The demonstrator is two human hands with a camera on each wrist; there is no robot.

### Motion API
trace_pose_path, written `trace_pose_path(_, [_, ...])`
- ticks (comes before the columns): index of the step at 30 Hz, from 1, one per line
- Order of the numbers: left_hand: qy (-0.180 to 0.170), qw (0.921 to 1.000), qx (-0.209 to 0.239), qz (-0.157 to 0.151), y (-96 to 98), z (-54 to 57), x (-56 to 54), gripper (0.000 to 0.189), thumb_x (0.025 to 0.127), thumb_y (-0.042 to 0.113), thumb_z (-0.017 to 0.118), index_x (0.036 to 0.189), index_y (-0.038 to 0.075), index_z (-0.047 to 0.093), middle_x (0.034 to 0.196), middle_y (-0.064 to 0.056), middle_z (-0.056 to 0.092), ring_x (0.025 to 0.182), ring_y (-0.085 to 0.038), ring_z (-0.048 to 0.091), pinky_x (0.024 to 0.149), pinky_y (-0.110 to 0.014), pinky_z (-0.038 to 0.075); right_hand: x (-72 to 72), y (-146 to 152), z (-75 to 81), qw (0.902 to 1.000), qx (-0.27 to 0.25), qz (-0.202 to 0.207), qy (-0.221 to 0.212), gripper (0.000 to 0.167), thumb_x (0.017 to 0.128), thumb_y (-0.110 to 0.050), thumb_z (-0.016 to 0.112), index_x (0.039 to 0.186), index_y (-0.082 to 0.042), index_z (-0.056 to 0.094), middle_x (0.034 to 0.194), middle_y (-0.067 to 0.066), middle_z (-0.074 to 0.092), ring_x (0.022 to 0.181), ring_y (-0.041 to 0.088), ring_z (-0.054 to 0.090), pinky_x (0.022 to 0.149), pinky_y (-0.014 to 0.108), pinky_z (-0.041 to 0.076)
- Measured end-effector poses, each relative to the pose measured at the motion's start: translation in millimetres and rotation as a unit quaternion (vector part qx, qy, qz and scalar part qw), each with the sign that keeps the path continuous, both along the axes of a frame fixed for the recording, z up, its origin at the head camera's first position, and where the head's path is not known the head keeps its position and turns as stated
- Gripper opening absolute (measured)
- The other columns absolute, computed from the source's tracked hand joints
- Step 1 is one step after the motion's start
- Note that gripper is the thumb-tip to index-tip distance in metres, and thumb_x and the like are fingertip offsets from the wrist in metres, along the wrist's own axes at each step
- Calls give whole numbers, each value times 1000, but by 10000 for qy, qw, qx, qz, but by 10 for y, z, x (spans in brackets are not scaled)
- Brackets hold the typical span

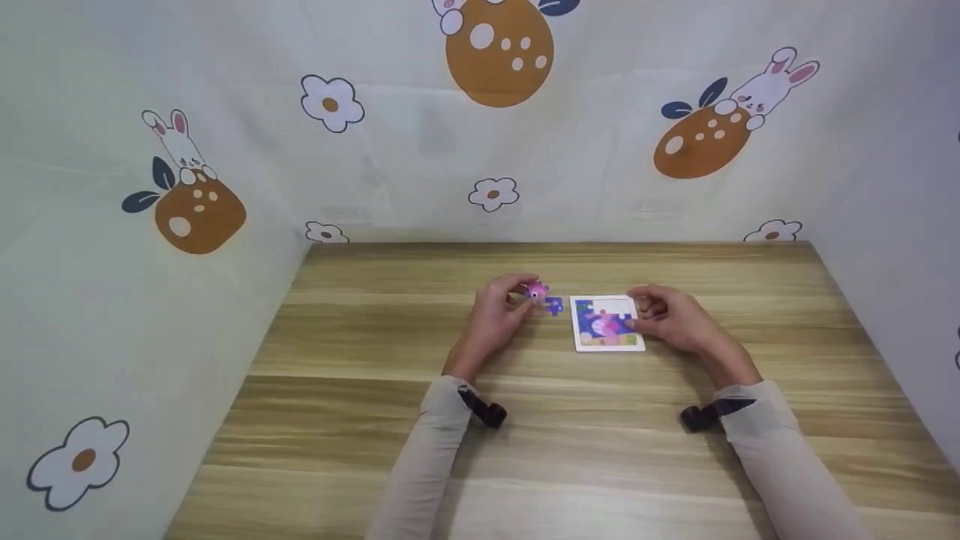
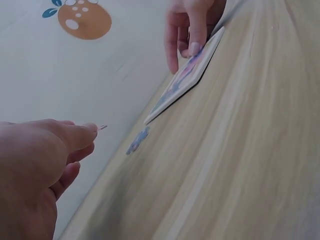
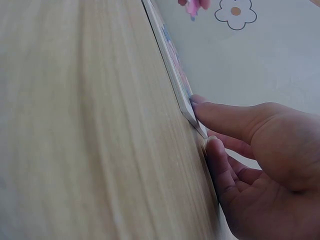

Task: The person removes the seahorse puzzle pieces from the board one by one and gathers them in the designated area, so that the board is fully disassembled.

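Between thumb and fingers my left hand [image 1: 496,306] pinches a pink puzzle piece [image 1: 536,291] with an eye printed on it, raised above the table. Just right of it a blue puzzle piece [image 1: 555,305] lies on the wood. A white-framed puzzle board [image 1: 608,349] lies flat further right, partly filled with blue, pink and yellow pieces; a pale gap shows at its upper right. My right hand [image 1: 673,318] holds the board's right edge, thumb [image 3: 220,116] on top. In the left wrist view the pinched piece is mostly hidden by my fingers.
The wood-grain table [image 1: 570,465] reaches back to a cloth backdrop [image 1: 420,150] printed with rabbits, oranges and flowers, which also closes off both sides. Black camera mounts [image 1: 491,414] are strapped at both wrists over light sleeves.
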State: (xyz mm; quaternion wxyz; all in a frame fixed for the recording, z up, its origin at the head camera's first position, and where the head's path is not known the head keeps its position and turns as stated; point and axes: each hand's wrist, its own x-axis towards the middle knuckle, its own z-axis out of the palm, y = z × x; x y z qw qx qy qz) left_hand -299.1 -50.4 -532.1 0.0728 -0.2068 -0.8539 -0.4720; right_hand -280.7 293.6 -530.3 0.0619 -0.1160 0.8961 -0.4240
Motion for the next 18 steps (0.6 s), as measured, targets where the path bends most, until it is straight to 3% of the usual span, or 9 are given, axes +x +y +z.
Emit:
trace_pose_path(5, [-321, 9995, -62, 0, -87, -79, -20, 38, 99, 11, 78, 136, 6, 72, 128, -9, 77, 115, -20, 75, 98, -27, 62, 16, 6, 7, 10000, 15, 33, 17, 60, 92, -18, 88, 144, 3, 64, 113, 18, 69, 102, 26, 64, 82, 17, 50])
trace_pose_path(10, [-415, 9987, -242, -155, -120, -127, -38, 35, 103, 9, 73, 138, 4, 70, 130, -11, 77, 115, -21, 75, 99, -30, 63, 22, 10, 13, 10000, 14, 15, -6, 61, 92, -19, 88, 144, 3, 64, 113, 18, 68, 103, 28, 64, 82, 18, 50])
trace_pose_path(18, [-405, 9946, -933, -188, -127, -159, -45, 30, 106, 13, 69, 136, 11, 73, 134, -5, 76, 130, -21, 68, 117, -38, 53, 4, 2, 11, 10000, 9, -13, -29, 61, 92, -18, 88, 144, 3, 64, 112, 18, 68, 102, 26, 64, 82, 18, 50])
